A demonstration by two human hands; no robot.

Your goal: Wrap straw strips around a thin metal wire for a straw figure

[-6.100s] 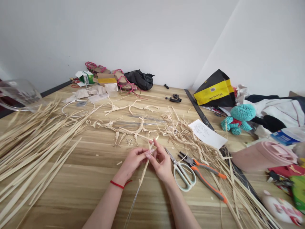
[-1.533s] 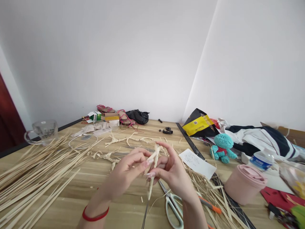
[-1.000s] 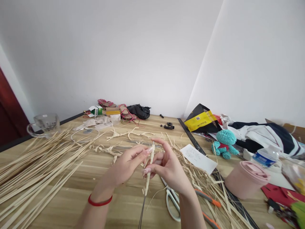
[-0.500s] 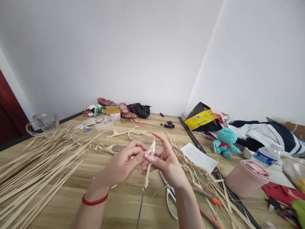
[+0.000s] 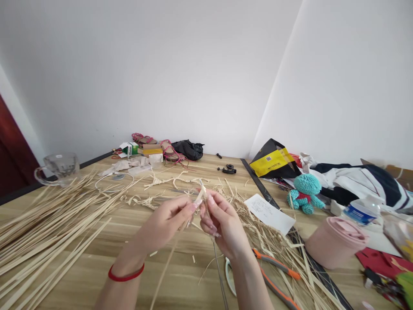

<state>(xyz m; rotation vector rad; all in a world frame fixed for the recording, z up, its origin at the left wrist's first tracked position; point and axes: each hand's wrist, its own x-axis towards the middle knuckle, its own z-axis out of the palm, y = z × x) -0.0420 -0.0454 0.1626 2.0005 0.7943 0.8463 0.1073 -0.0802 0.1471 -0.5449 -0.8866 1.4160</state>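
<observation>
**White-walled room, wood-grain table: both hands on a straw-wrapped wire**

White wall behind, wood-grain table below. Person's two bare hands meet mid-table, raised a little over the surface. Left grip narrow, thumb and fingers pinching a straw strip; the strip's tail hangs down toward the wearer. Red band on the left wrist. Right grip closed on a straw-wrapped wire, just right of the left fingertips. Wire tilted: bare tips poke out above both grips, long grey end runs down beneath the right one. Exact finger contact partly hidden.

Left of left grip: big spread of loose straw, glass mug at its far end. Beyond the grips: straw figures lying flat; farther off, sandals with pink cords, black plastic bag. Near, right of right grip: orange-grey pliers, braided straw pile, handwritten paper by the pile. Scissors mostly hidden behind the right forearm, only a pale handle loop showing. Well right of right grip: turquoise crochet doll, pink roll; black-and-yellow bag farther back.
</observation>
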